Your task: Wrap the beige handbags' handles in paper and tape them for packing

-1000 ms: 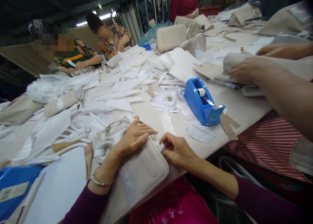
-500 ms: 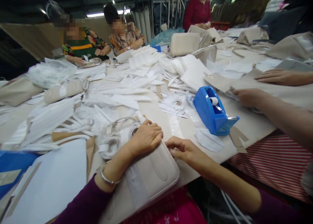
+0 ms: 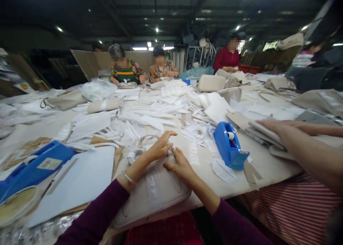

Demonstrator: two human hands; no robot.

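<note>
L hand (image 3: 160,148) half-curled, index out, resting on far edge of cream bag (image 3: 152,198), holds nothing | R hand (image 3: 180,165) fingers bent on bag top, tips meet L; pinch or not, can't tell | bag just left of blue tape dispenser (image 3: 230,145), nearer me | step: prob. fiddling w/ bag's edge | next needs: bag pinned, fine pinch

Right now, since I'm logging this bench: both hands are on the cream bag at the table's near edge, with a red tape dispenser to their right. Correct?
Not quite: the tape dispenser is blue, not red. The head view shows it standing on the table to the right of the left hand and right hand, which are both on the cream bag at the near edge.
</note>
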